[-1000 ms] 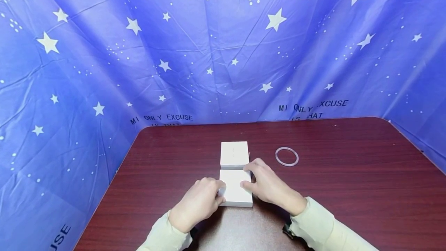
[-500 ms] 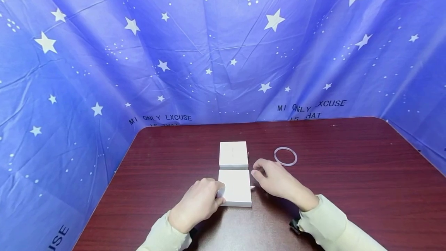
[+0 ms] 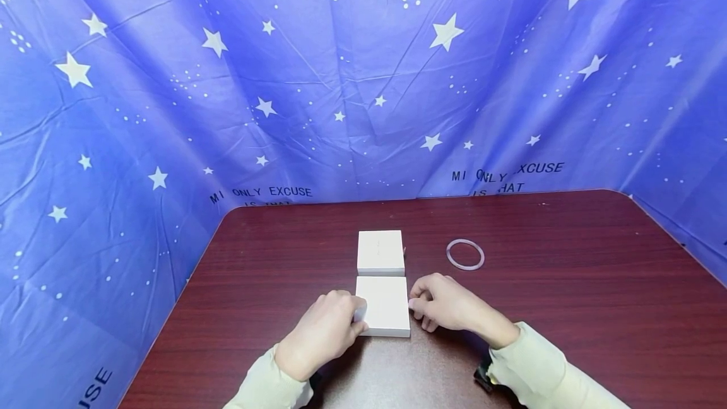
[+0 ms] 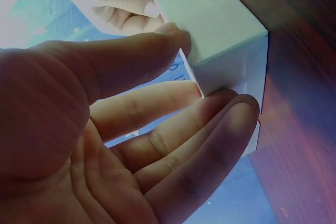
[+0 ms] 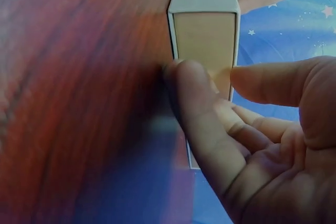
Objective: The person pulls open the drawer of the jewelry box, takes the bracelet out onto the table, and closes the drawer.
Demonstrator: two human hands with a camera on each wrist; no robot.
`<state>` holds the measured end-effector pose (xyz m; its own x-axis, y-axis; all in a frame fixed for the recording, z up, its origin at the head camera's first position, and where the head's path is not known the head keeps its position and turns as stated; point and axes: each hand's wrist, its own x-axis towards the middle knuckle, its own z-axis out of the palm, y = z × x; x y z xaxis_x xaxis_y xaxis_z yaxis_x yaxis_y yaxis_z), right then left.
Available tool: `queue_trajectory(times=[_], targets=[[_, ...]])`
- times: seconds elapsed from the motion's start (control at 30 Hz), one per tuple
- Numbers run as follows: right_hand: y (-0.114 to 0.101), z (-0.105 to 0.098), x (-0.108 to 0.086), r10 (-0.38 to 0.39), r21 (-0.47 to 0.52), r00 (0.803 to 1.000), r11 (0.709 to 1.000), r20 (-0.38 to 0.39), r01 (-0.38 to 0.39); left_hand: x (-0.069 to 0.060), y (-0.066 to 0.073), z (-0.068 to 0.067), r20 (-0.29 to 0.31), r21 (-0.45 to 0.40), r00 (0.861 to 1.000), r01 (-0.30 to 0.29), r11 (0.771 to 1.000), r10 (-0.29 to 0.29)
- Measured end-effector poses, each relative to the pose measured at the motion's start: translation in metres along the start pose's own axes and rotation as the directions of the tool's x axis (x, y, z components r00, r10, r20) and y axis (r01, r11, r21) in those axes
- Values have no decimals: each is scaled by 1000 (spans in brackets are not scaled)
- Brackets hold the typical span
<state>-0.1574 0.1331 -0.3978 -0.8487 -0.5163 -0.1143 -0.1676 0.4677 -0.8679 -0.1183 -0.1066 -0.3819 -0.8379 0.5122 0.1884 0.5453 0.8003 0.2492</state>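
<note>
A flat white drawer box (image 3: 383, 306) lies on the table between my hands. My left hand (image 3: 322, 330) grips its left side, thumb on one face and fingers against the adjoining side, as the left wrist view shows. The right wrist view shows the box's beige inner end (image 5: 205, 40) set inside a white sleeve. My right hand (image 3: 445, 303) is at that end with bent fingers. Its thumb (image 5: 262, 83) meets the sleeve's edge and its index finger (image 5: 194, 98) crosses the beige end. The small tab there is hidden by the fingers, so a pinch is not visible.
A second white box (image 3: 380, 251) stands just behind the first, close against it. A pale purple ring (image 3: 466, 255), like a bangle, lies to the right on the dark red table (image 3: 568, 283). A blue star-patterned curtain (image 3: 352, 68) surrounds the table's back and sides.
My right hand has let go of the near box's right side, drawn back to the right, uncovering a small tab, then come in lower over that tab. My left hand has stayed put.
</note>
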Motion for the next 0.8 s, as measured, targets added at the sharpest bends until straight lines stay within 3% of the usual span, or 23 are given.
queue_trajectory(times=[0.2,0.8], targets=[[4,2,2,-18,59,1000,998,24,16,0,1,0,-6,-8,1000,-5,1000,4],[6,5,4,-38,-1,998,999,-59,38,0,0,0,-7,-14,1000,-7,1000,7]])
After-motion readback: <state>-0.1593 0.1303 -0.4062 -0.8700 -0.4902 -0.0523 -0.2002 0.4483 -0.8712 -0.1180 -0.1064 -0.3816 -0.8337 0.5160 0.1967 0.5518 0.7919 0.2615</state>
